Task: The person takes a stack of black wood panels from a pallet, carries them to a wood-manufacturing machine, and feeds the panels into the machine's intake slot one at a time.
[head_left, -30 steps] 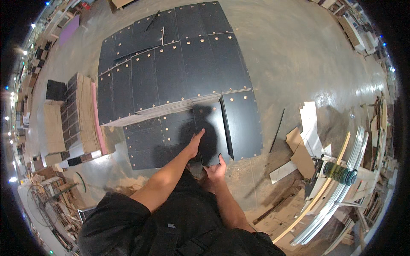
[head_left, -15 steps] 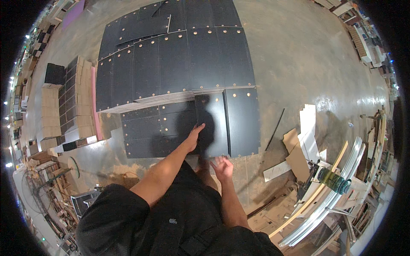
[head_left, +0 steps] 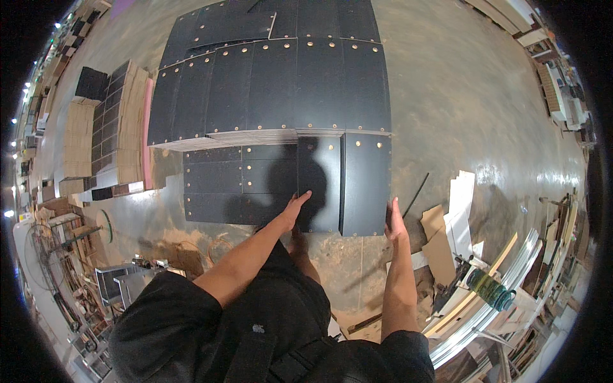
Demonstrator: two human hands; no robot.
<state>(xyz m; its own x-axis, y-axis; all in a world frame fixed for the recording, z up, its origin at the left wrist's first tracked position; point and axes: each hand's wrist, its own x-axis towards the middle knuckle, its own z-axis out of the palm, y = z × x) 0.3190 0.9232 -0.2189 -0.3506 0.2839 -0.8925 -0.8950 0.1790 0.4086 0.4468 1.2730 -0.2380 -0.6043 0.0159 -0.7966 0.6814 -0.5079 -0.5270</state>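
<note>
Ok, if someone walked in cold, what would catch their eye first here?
Probably the big spread of black panels with rows of round fasteners, stacked across the concrete floor up top. Then the person's left hand flat on a low panel, and the right hand at the edge of the neighbouring one.

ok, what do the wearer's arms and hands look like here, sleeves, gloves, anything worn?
Both hands are bare: no gloves, rings or watch visible on the left hand or the right hand. Forearms are uncovered up to short black sleeves. The top is black, with a small pale mark on the chest. No cables or straps show.
</note>
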